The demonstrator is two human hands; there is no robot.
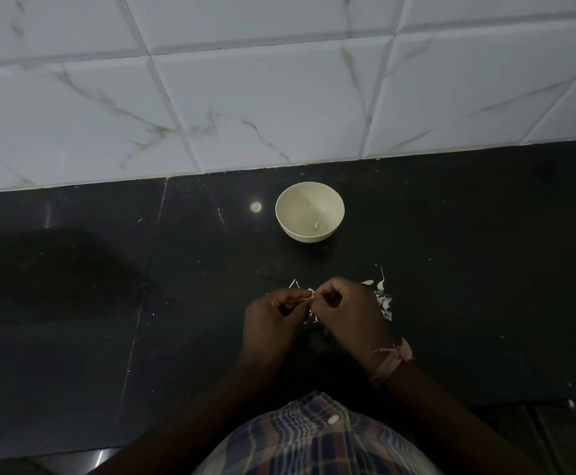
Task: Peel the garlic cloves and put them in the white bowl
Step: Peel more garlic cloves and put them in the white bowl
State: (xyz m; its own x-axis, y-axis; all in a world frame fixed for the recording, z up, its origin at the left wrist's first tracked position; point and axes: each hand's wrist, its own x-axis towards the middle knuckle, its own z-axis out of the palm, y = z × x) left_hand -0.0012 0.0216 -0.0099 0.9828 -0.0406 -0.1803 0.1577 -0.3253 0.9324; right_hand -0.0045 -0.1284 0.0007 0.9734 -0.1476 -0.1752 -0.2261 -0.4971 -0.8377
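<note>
A white bowl (309, 211) stands on the black counter near the wall, with one small peeled clove (317, 226) lying inside it. In front of the bowl, my left hand (273, 320) and my right hand (346, 311) meet fingertip to fingertip. Together they pinch a small garlic clove (310, 293), whose pale skin shows between the fingers. Several unpeeled cloves (384, 299) lie on the counter just right of my right hand, partly hidden by it.
Loose bits of garlic skin (313, 318) are scattered under and around my hands. A white marble-tiled wall (245, 97) rises behind the black counter (108, 303). A pale spot of reflected light (255, 207) sits left of the bowl.
</note>
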